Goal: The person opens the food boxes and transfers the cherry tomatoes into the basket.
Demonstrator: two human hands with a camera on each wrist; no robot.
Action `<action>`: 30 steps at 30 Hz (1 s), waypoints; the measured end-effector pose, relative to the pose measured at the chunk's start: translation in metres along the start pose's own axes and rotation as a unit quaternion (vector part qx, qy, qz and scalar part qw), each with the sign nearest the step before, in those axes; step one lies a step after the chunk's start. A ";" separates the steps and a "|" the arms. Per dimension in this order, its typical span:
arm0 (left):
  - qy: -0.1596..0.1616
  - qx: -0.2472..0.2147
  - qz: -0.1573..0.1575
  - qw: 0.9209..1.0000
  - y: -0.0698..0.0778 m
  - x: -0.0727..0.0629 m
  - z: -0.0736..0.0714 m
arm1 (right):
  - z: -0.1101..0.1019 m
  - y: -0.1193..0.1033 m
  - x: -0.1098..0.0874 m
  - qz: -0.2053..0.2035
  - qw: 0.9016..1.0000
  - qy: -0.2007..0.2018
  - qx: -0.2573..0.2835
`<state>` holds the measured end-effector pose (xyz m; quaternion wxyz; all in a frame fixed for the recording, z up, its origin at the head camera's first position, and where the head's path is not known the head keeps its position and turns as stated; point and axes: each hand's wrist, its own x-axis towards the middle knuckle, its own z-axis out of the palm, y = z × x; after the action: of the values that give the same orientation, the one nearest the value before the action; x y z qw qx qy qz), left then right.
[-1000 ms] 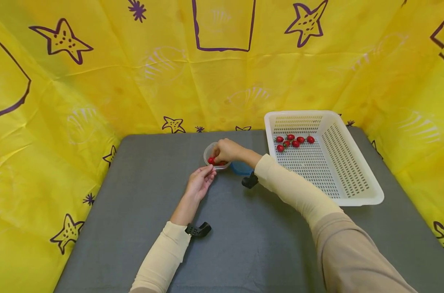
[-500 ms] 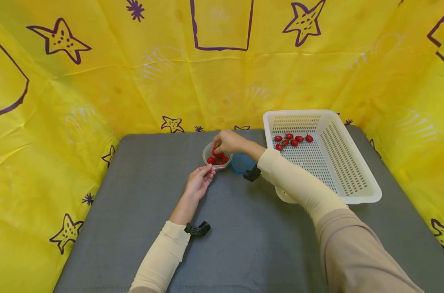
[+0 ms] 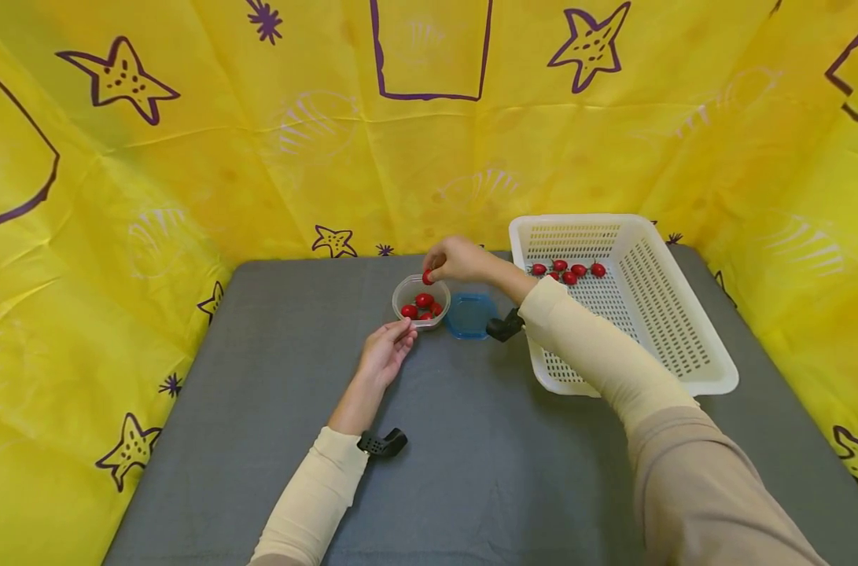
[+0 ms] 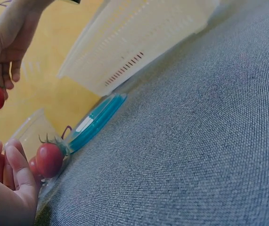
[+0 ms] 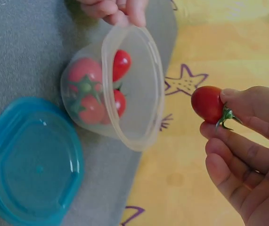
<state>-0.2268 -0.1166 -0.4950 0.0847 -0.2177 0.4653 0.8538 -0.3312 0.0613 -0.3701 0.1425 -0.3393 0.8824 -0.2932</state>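
Centrally, the right hand (image 3: 458,259) holds a tomato (image 5: 207,103) in a narrow grip near the tub (image 5: 143,96); the left hand (image 3: 386,354) pinches its rim. Alongside lies a blue lid (image 3: 471,317).

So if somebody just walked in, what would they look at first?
Probably the bright yellow cloth with purple stars, up behind the grey table and along both sides. Next, maybe the shiny red tomato pinched in the right hand, above the clear tub whose rim the left hand holds. Then the big white basket on the right, with more red tomatoes inside.
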 end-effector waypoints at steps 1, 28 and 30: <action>-0.001 -0.001 0.001 1.000 0.000 0.000 0.000 | -0.003 0.001 -0.002 -0.001 1.000 0.004 0.004; -0.012 0.003 0.013 1.000 -0.001 -0.002 0.000 | -0.073 0.037 -0.061 0.087 0.990 0.110 0.006; -0.010 0.003 0.015 1.000 -0.001 -0.001 0.000 | -0.075 0.045 -0.067 0.097 0.989 0.115 0.001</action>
<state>-0.2254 -0.1153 -0.4954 0.0772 -0.2017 0.4704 0.8556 -0.3396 0.1651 -0.3345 0.0682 -0.2154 0.9214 -0.3163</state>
